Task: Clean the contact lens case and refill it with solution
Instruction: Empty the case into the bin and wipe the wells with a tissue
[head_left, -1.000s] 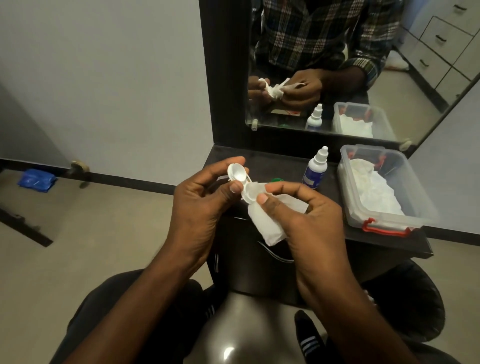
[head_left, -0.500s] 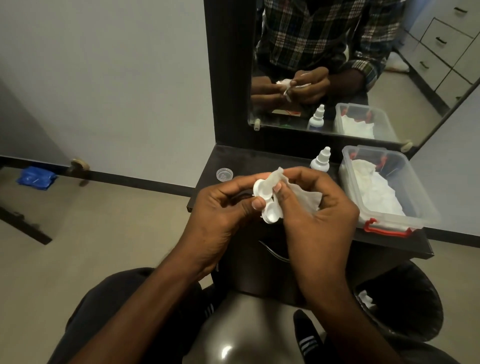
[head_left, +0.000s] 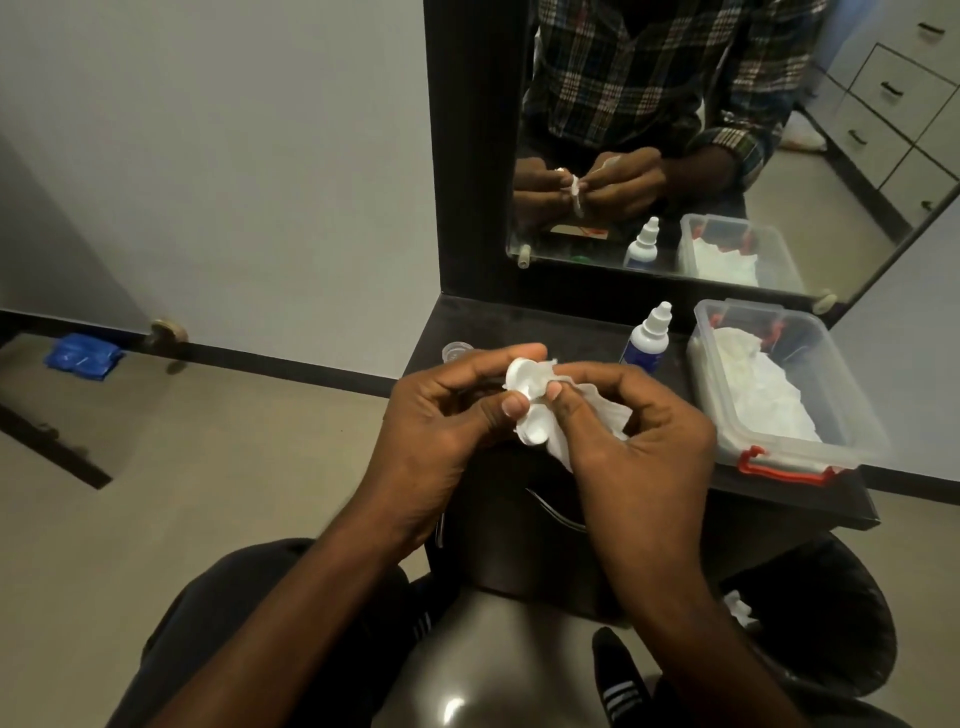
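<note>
Up front, above the tabletop's (head_left: 519, 332) near edge, the left hand (head_left: 441, 415) pinches the white lens case (head_left: 524, 395) between thumb and fingers, its grip pressed on the case. The right hand (head_left: 639, 431) pinches a white tissue (head_left: 597, 410) against it. Behind, by the back edge, stand the solution bottle (head_left: 647, 338), a clear cap (head_left: 457, 351) and a plastic box (head_left: 852, 415).

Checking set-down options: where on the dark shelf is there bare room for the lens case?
Bare shelf shows along the mirror's foot, between the clear cap at the left and the solution bottle. A narrow strip separates bottle and tissue tub. The right end is filled by the tub. The front edge is hidden behind the left hand and right hand.
</note>
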